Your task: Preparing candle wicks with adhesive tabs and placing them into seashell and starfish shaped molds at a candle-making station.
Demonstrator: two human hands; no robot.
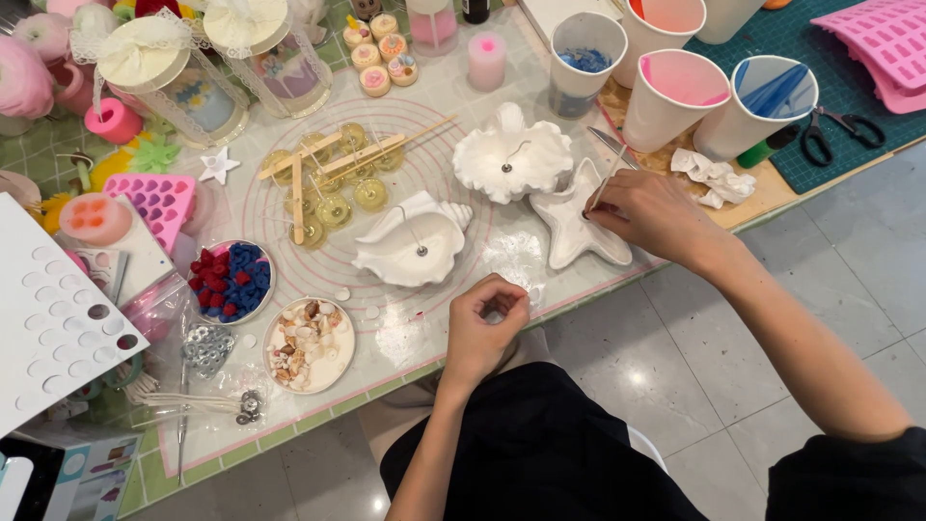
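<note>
Now, right hand [654, 214]: your grip pinches thin tweezers [606, 180] over the star mould [577, 227].
Left hand [485, 328]: curled; contents unclear.
Handling: mould looks brittle; take its rim.

White starfish dish [577, 230], white shell dishes [413, 249], pink cup [675, 96], red-and-blue beads [230, 280], black scissors [837, 131].

three white shell-shaped dishes sit on the desk: a ruffled shell dish [512, 160], a conch dish [410, 248] and a starfish dish [577, 227]. four paper cups [675, 96] stand behind them. two small round plates: a berry plate [230, 280] and a seashell plate [309, 344]. one pair of scissors [837, 130]. two hands: left hand [485, 323], right hand [651, 214].
</note>
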